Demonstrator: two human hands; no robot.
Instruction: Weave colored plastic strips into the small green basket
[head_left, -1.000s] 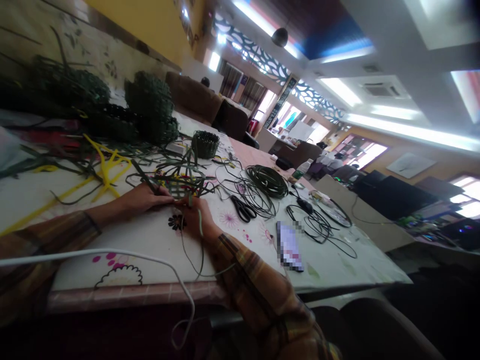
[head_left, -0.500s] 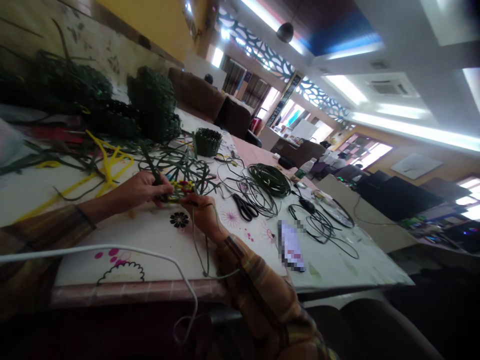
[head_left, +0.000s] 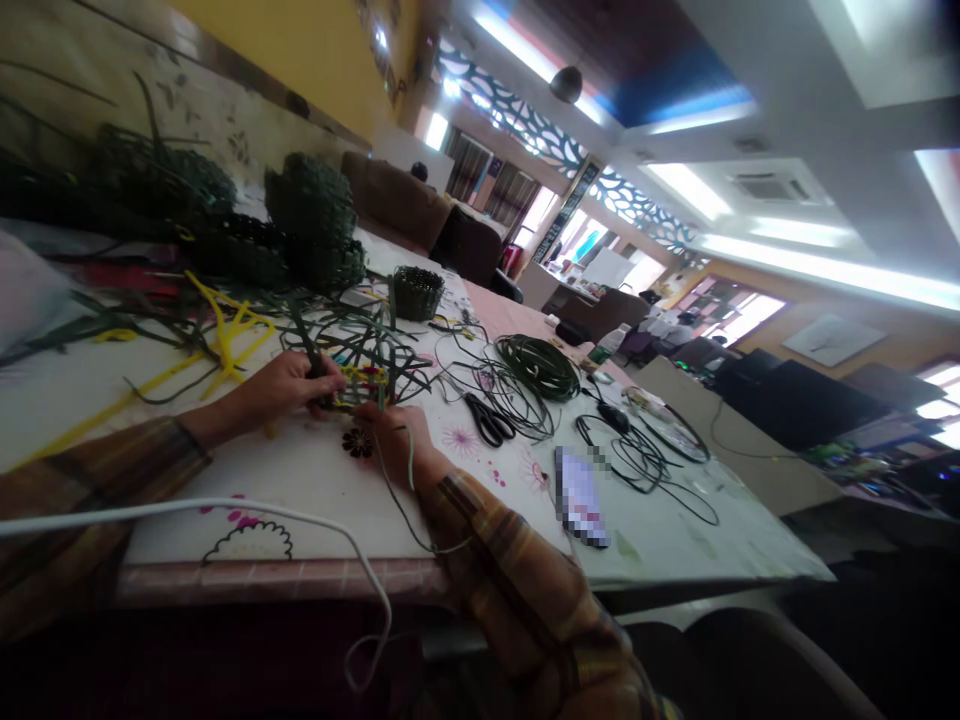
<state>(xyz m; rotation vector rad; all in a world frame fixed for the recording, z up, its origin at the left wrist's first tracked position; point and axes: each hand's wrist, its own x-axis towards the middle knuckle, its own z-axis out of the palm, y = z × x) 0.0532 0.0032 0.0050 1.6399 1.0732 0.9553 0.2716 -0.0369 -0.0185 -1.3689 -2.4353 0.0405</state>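
Observation:
My left hand (head_left: 304, 383) is closed on dark green strips at the near left side of a partly woven piece (head_left: 364, 378). That piece has green strips with yellow and red bits, and its loose ends fan out over the table. My right hand (head_left: 397, 430) pinches the near right edge of the weave, where a thin green strip (head_left: 390, 485) hangs down and loops toward my sleeve. The fingertips of both hands are small and partly hidden. Behind the weave stands a small dark green woven basket (head_left: 418, 292).
Black-handled scissors (head_left: 491, 420) lie right of my hands, near a coil of green strip (head_left: 540, 365). Yellow strips (head_left: 229, 345) and stacked green baskets (head_left: 311, 215) are at left. A white cable (head_left: 300, 508) crosses in front. A black cord (head_left: 637, 455) and bottle (head_left: 607, 345) are farther right.
My right hand has dropped slightly and shifted beside the weave, and the thin strip hanging from it has changed its curve. The left hand keeps its hold. The view has shifted a little.

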